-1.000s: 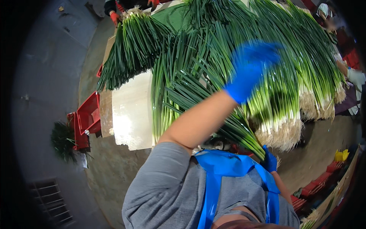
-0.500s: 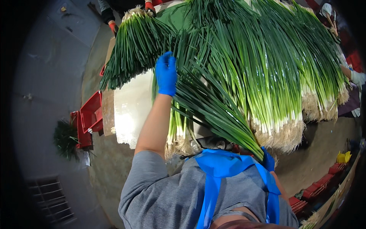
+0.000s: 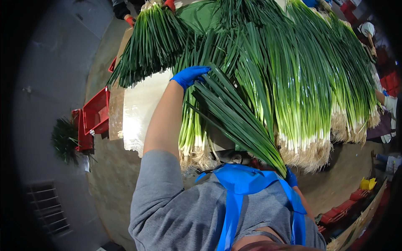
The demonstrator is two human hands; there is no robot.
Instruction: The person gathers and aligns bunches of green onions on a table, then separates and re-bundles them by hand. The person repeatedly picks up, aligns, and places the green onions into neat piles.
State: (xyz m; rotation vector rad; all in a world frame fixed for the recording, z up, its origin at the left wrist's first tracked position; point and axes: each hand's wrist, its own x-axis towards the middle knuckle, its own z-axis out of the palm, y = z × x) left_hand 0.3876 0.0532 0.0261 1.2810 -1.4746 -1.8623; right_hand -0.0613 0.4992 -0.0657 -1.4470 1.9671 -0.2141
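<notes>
My right hand [image 3: 292,178], in a blue glove and partly hidden by my apron and the stalks, grips the lower end of a bunch of green onions [image 3: 247,121]. The bunch slants up and left across my front, its dark leaves pointing away from me. At its leaf ends is my left hand [image 3: 190,76], also gloved in blue, with the fingers stretched out to the right along the leaf tips. Beneath my left forearm lies a smaller group of green onions [image 3: 192,136], white roots toward me.
A large pile of green onions [image 3: 299,96] covers the table's right side. Far left, a co-worker's orange-gloved hand [image 3: 130,20] is beside another bunch [image 3: 157,42]. A pale board [image 3: 144,108] lies on the left, near a red crate [image 3: 96,111]. More people stand at the far right.
My left hand has turned from pointing upward to reaching right over the leaf tips. My right hand stays at the bunch's lower end. The far bunch has shifted slightly away.
</notes>
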